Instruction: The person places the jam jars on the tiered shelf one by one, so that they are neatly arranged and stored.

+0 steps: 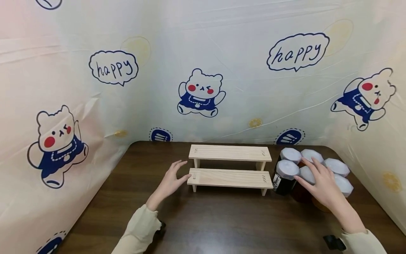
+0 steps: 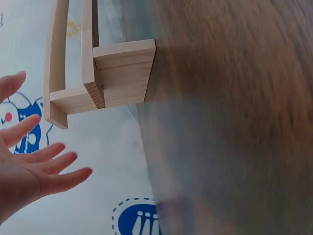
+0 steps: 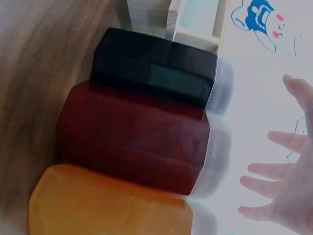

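A two-step wooden rack (image 1: 229,177) of pale wood stands on the table, its two shelves at different heights. My left hand (image 1: 169,179) is at the rack's left end, fingers spread and nothing in them; the left wrist view shows the hand (image 2: 34,169) beside the rack's end (image 2: 124,73). Over a cluster of several white-lidded jars at the right, my right hand (image 1: 323,181) hovers with spread fingers. In the right wrist view a black jar (image 3: 154,66), a dark red jar (image 3: 132,137) and an orange jar (image 3: 110,205) stand side by side, apart from the open fingers (image 3: 269,171).
The dark brown wooden table (image 1: 222,218) has rounded back corners. Behind and on both sides hangs a pale curtain (image 1: 241,98) printed with bears and "happy" bubbles. The black jar (image 1: 283,185) stands close to the rack's right end.
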Demonstrator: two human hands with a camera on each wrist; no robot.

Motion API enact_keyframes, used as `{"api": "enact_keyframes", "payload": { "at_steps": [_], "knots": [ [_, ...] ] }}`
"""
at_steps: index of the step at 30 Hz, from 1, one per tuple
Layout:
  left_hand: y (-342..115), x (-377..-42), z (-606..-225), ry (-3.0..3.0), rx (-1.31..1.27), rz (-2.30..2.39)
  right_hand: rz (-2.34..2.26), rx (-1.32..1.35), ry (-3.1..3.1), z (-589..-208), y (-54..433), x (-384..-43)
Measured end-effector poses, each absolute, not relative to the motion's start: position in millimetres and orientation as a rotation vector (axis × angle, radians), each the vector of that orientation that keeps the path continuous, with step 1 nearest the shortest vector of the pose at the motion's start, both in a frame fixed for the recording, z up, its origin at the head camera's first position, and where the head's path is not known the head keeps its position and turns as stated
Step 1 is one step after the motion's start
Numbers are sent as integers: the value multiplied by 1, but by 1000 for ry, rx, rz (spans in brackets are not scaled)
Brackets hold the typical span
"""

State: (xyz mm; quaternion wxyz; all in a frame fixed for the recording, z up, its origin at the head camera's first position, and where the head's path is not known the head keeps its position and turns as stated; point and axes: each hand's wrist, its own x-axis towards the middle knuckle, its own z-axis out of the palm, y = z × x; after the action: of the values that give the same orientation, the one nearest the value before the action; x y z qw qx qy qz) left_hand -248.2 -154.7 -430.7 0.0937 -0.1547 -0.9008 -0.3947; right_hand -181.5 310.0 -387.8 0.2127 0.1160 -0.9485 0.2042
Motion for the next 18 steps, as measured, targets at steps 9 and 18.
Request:
{"api": "enact_keyframes", "payload": {
  "at_steps": [9,18],
  "knots": [
    [-153,-248,-440,-2681,-386,-1373,659,287,-2406,-395,330,-167],
    [-147,-252,-450,-2656,-301,-1588,773,104,-2438,-399,353,-153]
  ]
}}
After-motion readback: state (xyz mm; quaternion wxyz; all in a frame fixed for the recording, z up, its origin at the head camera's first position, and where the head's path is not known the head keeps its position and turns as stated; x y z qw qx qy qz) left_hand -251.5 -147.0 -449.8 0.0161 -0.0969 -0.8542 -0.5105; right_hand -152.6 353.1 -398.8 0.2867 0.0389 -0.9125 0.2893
